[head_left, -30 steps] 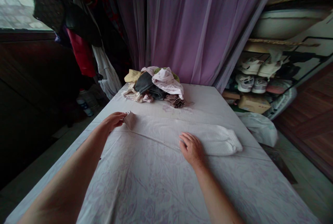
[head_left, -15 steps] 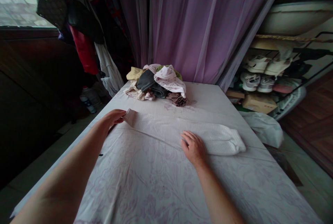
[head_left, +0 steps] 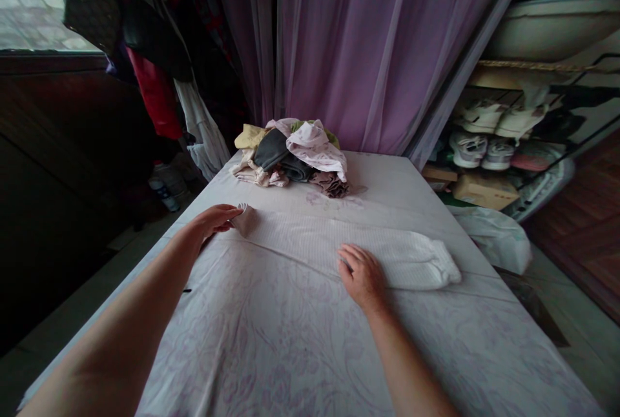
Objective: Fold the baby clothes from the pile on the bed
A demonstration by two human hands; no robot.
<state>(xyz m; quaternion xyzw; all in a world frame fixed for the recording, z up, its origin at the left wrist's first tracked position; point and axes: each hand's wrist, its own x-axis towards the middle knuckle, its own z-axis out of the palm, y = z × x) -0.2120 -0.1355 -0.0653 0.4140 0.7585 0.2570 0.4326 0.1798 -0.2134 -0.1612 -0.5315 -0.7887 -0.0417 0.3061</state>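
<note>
A white ribbed garment (head_left: 310, 239), folded into a long strip, lies across the table; I cannot tell its exact kind. At its left end, my left hand (head_left: 217, 218) pinches the edge between thumb and fingers, and that end is curled up slightly off the surface. My right hand (head_left: 362, 273) rests open on the near edge of the strip, right of its middle, fingers lying on the fabric. The bunched right end of the garment stays untouched on the tablecloth (head_left: 271, 339).
A heap of crumpled clothes (head_left: 295, 155) sits at the table's far end, before a purple curtain (head_left: 339, 49). Bags and clothes (head_left: 155, 88) hang at the left. On the right stands a rack with shoes (head_left: 482, 149), a cardboard box (head_left: 485, 190) and a basin (head_left: 557, 26).
The garment's left end has curled over a little more in my left hand. My right hand keeps its place on the fabric. The view has shifted very slightly.
</note>
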